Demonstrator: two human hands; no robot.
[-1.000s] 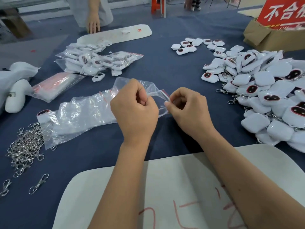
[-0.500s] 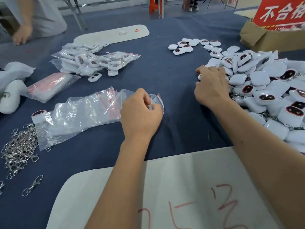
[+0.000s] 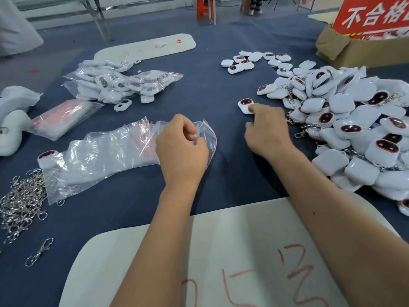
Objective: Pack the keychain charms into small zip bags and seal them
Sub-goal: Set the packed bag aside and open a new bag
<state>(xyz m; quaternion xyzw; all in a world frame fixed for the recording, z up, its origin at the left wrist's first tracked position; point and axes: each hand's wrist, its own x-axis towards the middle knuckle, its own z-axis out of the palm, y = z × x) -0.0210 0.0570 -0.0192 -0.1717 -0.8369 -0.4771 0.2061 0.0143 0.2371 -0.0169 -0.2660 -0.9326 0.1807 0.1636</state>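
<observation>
My left hand [image 3: 180, 149] pinches a small clear zip bag [image 3: 209, 136] with a red seal strip, at the end of a stack of empty zip bags [image 3: 106, 156] on the blue table. My right hand [image 3: 266, 129] pinches one white keychain charm [image 3: 244, 105] with a dark red-rimmed face, just left of the big pile of white charms [image 3: 345, 120] on the right. The charm's lower edge is hidden under my fingers.
Bagged charms [image 3: 117, 85] lie at the back left, loose metal clasps [image 3: 22, 202] at the left edge. A white foam board [image 3: 210, 258] with red marks lies under my forearms; another board [image 3: 146, 47] is far back. A cardboard box [image 3: 354, 49] with a red sign stands at back right.
My right hand left the zip bag, reached into the charm pile and has drawn back left with one charm. My left hand stayed on the bag.
</observation>
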